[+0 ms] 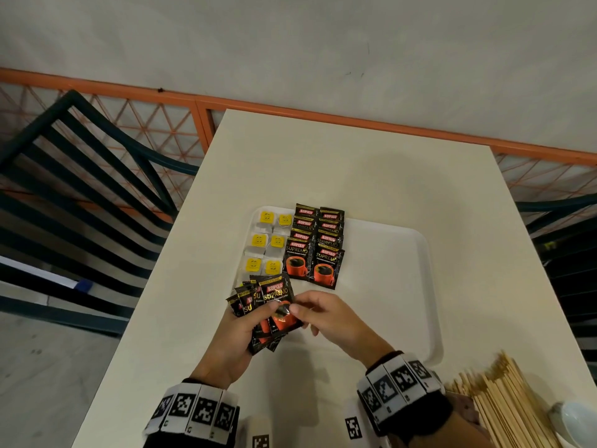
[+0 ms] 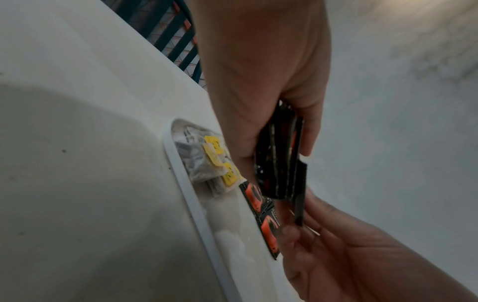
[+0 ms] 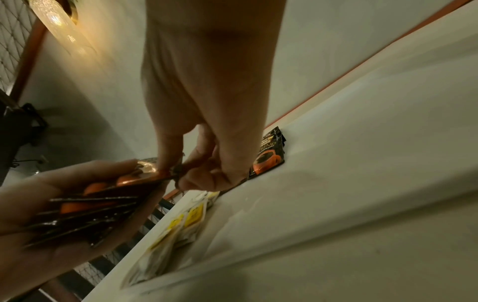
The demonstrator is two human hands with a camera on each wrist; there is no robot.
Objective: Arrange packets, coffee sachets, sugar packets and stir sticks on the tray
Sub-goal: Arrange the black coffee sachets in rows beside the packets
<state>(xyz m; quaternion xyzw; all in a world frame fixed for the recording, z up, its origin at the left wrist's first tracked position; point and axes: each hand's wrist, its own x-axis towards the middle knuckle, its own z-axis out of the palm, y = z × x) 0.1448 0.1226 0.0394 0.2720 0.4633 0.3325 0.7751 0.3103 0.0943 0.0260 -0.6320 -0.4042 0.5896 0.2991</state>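
My left hand (image 1: 255, 318) grips a fanned stack of black coffee sachets (image 1: 263, 299) over the tray's near left corner. My right hand (image 1: 302, 310) pinches the top sachet (image 1: 277, 294) of that fan between thumb and forefinger. On the white tray (image 1: 403, 253) lie two overlapping columns of coffee sachets (image 1: 315, 244) and, to their left, tea bags (image 1: 266, 242) with yellow tags in two columns. The left wrist view shows the stack (image 2: 282, 163) edge-on in my left hand (image 2: 274, 114). In the right wrist view my right fingers (image 3: 196, 161) pinch the top sachet (image 3: 147, 171).
A bundle of wooden stir sticks (image 1: 497, 399) lies at the table's near right, with a pale bowl (image 1: 575, 418) beside it. The tray's right half is bare. Dark slatted chairs (image 1: 80, 176) stand left and right of the white table (image 1: 355, 163).
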